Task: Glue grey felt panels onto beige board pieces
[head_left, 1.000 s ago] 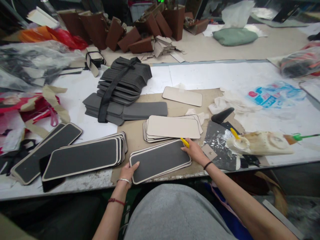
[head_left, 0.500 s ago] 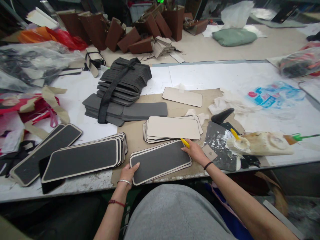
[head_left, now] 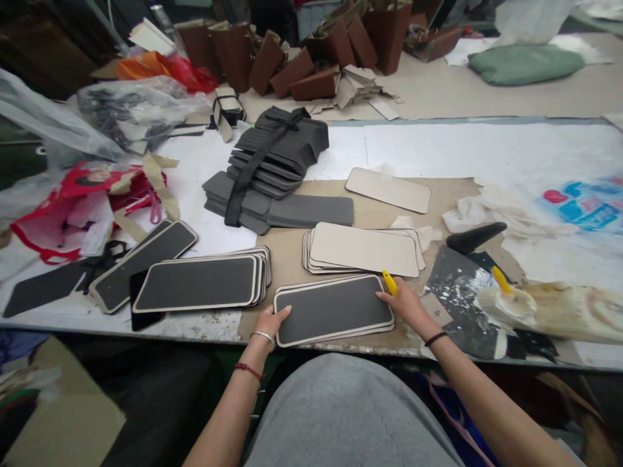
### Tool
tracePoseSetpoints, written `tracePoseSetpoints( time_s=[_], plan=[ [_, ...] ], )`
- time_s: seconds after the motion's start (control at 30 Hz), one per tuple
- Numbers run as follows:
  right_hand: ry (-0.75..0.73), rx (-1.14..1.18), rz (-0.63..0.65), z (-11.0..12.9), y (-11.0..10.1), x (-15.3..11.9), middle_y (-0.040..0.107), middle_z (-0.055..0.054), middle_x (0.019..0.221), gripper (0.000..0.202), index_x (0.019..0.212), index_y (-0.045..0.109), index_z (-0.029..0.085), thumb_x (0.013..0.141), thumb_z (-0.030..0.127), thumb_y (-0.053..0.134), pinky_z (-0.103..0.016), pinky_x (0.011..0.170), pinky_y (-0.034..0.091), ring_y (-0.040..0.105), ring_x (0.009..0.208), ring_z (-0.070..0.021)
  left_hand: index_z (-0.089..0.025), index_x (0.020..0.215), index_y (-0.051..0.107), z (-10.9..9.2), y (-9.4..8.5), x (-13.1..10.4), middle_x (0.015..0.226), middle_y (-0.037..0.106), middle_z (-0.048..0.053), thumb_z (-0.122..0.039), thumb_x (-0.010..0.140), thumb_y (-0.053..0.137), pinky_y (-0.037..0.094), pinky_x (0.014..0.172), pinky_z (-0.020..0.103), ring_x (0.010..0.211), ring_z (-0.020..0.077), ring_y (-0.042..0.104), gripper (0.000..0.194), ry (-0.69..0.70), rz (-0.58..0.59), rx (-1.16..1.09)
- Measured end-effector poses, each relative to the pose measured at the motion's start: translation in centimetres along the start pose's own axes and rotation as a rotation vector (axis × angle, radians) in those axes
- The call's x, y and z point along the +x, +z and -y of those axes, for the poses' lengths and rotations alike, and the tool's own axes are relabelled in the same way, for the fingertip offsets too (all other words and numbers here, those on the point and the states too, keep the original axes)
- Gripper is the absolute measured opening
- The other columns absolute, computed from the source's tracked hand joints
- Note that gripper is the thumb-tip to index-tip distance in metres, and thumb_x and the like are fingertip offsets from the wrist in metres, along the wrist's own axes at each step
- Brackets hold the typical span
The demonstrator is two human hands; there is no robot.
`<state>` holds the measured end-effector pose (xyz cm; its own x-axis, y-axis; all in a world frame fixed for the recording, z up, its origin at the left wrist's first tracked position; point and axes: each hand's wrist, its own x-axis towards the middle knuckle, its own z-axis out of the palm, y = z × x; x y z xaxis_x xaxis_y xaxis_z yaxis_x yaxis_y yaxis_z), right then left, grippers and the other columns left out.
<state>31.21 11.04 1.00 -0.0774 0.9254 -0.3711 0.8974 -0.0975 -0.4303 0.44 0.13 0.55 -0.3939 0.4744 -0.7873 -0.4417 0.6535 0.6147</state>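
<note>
My left hand [head_left: 272, 324] grips the left end of a dark grey panel with a cream border [head_left: 333, 311], thumb on top. This panel lies on one or more like it at the table's front edge. At its right end, my right hand [head_left: 402, 299] touches the panel and holds a yellow-handled tool [head_left: 389, 283] in its fingers; the tool's other end is hidden. Right behind are stacked cream panels [head_left: 365, 250]. Another stack of bordered grey panels [head_left: 197, 283] lies to the left.
Strapped grey pieces [head_left: 277, 152] stand behind. A lone cream panel [head_left: 388, 190] lies back right. On the right are a glue-stained container [head_left: 559, 308], a black-handled tool [head_left: 474, 238] and a plastic bag [head_left: 584, 201]. Brown boxes [head_left: 233, 55] line the back; a red bag [head_left: 73, 207] sits left.
The view has swung left, so everything appears further right. Both hands remain at the ends of the bordered grey panel, the yellow-handled tool still in my right hand.
</note>
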Motion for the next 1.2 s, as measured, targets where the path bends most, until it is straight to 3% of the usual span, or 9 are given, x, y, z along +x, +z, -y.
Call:
tracePoseSetpoints(
  time_s=[0.17,0.27,0.47,0.7,1.0,1.2],
  plan=[
    [0.048,-0.035,0.033,0.0,0.1,0.4,0.059,-0.005,0.073,0.034,0.09,0.054,0.014,0.069,0.039,0.061,-0.024,0.054,0.033,0.051,0.061,-0.016,-0.009,0.079,0.061,-0.2,0.0,-0.1,0.061,0.067,0.007,-0.015,0.058,0.075,0.054,0.053,0.032,0.051,0.0171,0.062,0.025,-0.013,0.017,-0.022],
    [0.047,0.106,0.045,-0.1,0.1,0.8,0.059,-0.003,0.072,0.032,0.086,0.056,0.015,0.065,0.038,0.063,-0.024,0.054,0.035,0.052,0.063,-0.0158,-0.009,0.078,0.061,-0.3,0.0,-0.3,0.061,0.067,0.008,-0.016,0.058,0.076,0.054,0.052,0.032,0.051,0.0177,0.062,0.026,-0.028,0.035,-0.031],
    [0.085,0.423,0.206,0.0,-0.4,0.7,0.052,0.003,0.053,0.03,0.073,0.057,0.017,0.062,0.044,0.06,-0.023,0.049,0.035,0.049,0.054,-0.0139,-0.009,0.077,0.062,-0.4,0.0,-0.3,0.062,0.068,0.008,-0.017,0.055,0.077,0.054,0.054,0.031,0.053,0.0179,0.063,0.027,-0.033,0.039,-0.038],
    [0.03,0.503,0.226,0.3,-1.0,0.3,0.058,0.0,0.067,0.03,0.075,0.054,0.018,0.061,0.043,0.061,-0.024,0.055,0.04,0.051,0.06,-0.0146,-0.01,0.077,0.06,-0.5,0.1,-0.6,0.059,0.067,0.007,-0.015,0.058,0.075,0.052,0.05,0.03,0.05,0.0171,0.061,0.025,-0.015,0.032,-0.025],
    [0.008,0.338,0.197,0.4,-2.0,-1.6,0.048,0.001,0.051,0.032,0.055,0.043,0.023,0.059,0.05,0.058,-0.027,0.051,0.037,0.047,0.052,-0.0159,-0.012,0.072,0.063,-0.4,0.1,-3.8,0.057,0.066,0.002,-0.014,0.055,0.075,0.05,0.05,0.025,0.05,0.0149,0.06,0.021,0.1,-0.041,-0.046],
    [0.041,0.21,0.161,1.2,-3.5,-2.8,0.042,0.001,0.043,0.037,0.05,0.04,0.025,0.06,0.058,0.053,-0.028,0.045,0.035,0.041,0.043,-0.0151,-0.012,0.072,0.066,-1.5,-1.3,-7.2,0.065,0.069,0.004,-0.019,0.055,0.074,0.05,0.055,0.022,0.059,0.0159,0.062,0.02,0.322,-0.058,0.02]
  ],
)
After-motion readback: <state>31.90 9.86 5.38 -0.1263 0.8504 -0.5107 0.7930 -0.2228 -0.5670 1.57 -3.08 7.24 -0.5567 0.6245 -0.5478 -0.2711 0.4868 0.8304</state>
